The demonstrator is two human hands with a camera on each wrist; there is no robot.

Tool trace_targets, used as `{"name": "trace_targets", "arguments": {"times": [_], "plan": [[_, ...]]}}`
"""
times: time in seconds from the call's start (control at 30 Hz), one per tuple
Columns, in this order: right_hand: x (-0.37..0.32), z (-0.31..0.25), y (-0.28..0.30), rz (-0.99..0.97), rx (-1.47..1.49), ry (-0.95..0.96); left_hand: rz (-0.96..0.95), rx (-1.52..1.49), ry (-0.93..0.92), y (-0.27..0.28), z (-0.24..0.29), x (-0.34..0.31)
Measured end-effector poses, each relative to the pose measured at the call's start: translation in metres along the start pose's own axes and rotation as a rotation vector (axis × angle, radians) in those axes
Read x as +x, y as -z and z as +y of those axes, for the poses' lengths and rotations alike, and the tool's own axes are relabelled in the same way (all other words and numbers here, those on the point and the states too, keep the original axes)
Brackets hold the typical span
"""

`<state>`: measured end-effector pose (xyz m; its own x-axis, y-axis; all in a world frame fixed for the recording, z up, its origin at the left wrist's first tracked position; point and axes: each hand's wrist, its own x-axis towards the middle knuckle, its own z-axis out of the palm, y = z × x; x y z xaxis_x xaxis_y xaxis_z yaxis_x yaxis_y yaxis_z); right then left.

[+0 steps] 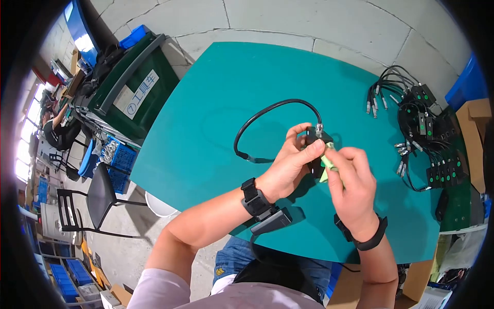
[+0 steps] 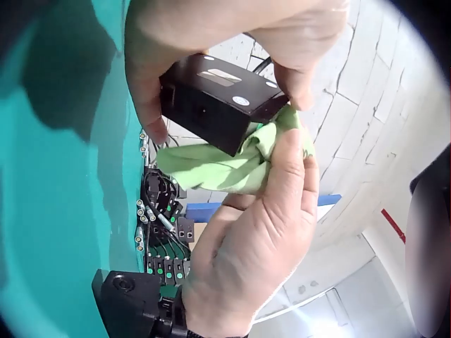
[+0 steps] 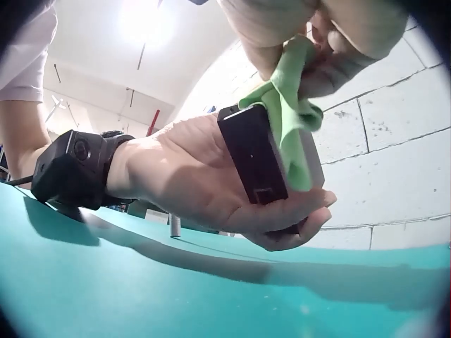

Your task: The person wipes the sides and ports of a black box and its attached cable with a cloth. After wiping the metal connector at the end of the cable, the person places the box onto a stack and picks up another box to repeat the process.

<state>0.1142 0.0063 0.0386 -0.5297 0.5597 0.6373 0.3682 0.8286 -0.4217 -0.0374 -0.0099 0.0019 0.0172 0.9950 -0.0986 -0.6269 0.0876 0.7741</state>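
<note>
A black box (image 2: 218,95) with a black cable (image 1: 267,108) attached is gripped by my left hand (image 1: 286,167), fingers and thumb around its sides, above the green table. My right hand (image 1: 355,185) pinches a light green cloth (image 2: 218,167) against one end of the box. In the right wrist view the cloth (image 3: 287,116) drapes over the edge of the box (image 3: 257,151), and the left hand (image 3: 190,169) holds the box from below. The cable loops over the table to a metal connector at its other end.
On the right of the green table (image 1: 206,103) lie several black boxes (image 1: 443,172) with coiled cables and metal connectors (image 1: 374,105). A dark green tool cart (image 1: 154,67) stands left of the table, beside a black chair (image 1: 101,195). Cardboard boxes (image 1: 473,139) stand at the right.
</note>
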Motion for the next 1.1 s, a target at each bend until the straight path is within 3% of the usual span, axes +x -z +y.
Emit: {"name": "trace_targets", "arguments": {"times": [0.2, 0.3, 0.43, 0.53, 0.8, 0.93, 1.1], "plan": [[-0.002, -0.005, -0.002, -0.05, 0.017, 0.061, 0.027, -0.011, -0.045, 0.001, 0.005, -0.001], [0.002, -0.004, -0.001, 0.159, 0.039, 0.029, 0.006, 0.018, -0.058, -0.004, 0.003, -0.004], [0.0, -0.006, -0.003, 0.14, -0.006, 0.047, -0.025, 0.035, -0.038, -0.004, 0.001, -0.003], [-0.004, -0.011, -0.005, 0.017, -0.093, 0.073, -0.023, 0.04, -0.053, 0.0, 0.005, -0.003], [0.001, -0.007, -0.002, 0.113, -0.093, 0.056, -0.042, 0.095, 0.025, -0.003, 0.004, -0.004], [-0.001, -0.008, 0.0, -0.039, -0.029, 0.082, 0.001, 0.061, 0.023, 0.002, 0.007, -0.002], [0.001, -0.005, -0.001, 0.128, -0.071, 0.083, -0.014, 0.043, 0.016, -0.005, 0.008, -0.005]]}}
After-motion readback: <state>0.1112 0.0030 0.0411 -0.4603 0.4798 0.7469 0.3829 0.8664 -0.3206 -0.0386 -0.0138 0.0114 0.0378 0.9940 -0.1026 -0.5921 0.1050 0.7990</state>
